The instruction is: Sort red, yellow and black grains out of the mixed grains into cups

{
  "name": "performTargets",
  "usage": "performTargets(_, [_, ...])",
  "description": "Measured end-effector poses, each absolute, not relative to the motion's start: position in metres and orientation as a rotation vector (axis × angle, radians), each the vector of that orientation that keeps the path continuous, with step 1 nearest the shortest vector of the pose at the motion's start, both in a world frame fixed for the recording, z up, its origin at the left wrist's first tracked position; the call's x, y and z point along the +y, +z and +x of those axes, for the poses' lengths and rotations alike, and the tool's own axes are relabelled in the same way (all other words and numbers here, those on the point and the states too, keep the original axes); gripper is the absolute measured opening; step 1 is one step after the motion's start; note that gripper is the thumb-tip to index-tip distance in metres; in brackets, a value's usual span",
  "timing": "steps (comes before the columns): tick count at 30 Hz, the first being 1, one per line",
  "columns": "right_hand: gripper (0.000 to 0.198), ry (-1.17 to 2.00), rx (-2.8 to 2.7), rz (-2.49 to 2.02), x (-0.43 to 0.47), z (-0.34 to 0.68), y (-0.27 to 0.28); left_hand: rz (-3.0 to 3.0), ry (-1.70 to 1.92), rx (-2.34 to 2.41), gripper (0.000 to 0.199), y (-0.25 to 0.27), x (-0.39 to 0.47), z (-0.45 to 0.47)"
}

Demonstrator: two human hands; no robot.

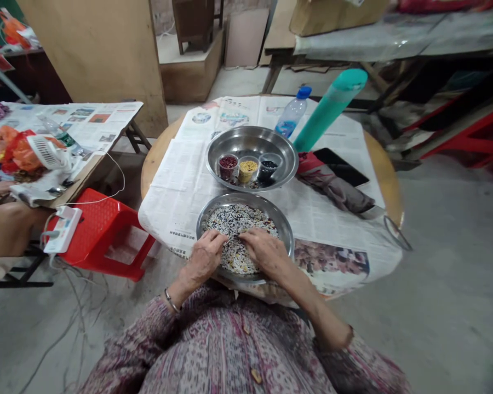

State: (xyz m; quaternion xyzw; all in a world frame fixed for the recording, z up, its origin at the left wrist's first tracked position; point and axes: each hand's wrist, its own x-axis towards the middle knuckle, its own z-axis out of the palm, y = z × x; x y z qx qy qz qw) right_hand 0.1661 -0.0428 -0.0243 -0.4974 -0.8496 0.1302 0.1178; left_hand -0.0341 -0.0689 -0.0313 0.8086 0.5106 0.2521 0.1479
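Note:
A steel bowl [288, 232] in front of me holds mixed grains and beans [240, 257], mostly white with dark and yellow ones among them. My left hand [205, 254] rests over its left rim, fingertips pinched together at the grains. From the right side, my right hand [265, 249] reaches in with curled, closed fingers touching the mix. What either pinch holds is too small to make out. Just beyond stands a larger steel bowl [250, 137] with three clear cups: one of dark red beans [228, 164], one of yellow kernels [247, 169], one of black beans [268, 167].
Newspaper [176, 180] covers the round table. Behind the bowls are a water bottle [292, 115] and a green cylinder [331, 109]; a grey and red umbrella-like bundle [337, 189] and a dark tablet [342, 166] lie right. A red stool [101, 230] carries a power strip [63, 229].

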Motion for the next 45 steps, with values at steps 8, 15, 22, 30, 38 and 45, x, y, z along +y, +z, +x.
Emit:
performTargets(8, [0.040,0.127,-2.356,-1.672,-0.003,0.147,-0.024,2.303,0.775,1.515,0.033,-0.029,-0.071,-0.034])
performTargets(15, [0.040,0.432,-2.661,-1.041,-0.013,0.118,-0.020,2.208,0.938,1.565,0.052,-0.038,-0.075,-0.033])
performTargets(22, [0.024,0.443,-2.763,-0.804,-0.027,0.145,-0.020,2.232,0.850,1.581,0.050,-0.038,-0.074,-0.031])
performTargets(30, [0.016,0.307,-2.578,-1.242,-0.023,0.200,-0.008,2.291,0.694,1.567,0.047,-0.030,-0.070,-0.032])
performTargets(38, [0.022,0.512,-2.881,-1.237,-0.047,0.203,-0.007,2.333,0.631,1.547,0.039,-0.028,-0.070,-0.032])
performTargets(45, [0.028,0.225,-2.471,-1.461,-0.014,0.177,-0.018,2.339,0.604,1.559,0.037,-0.030,-0.070,-0.032])
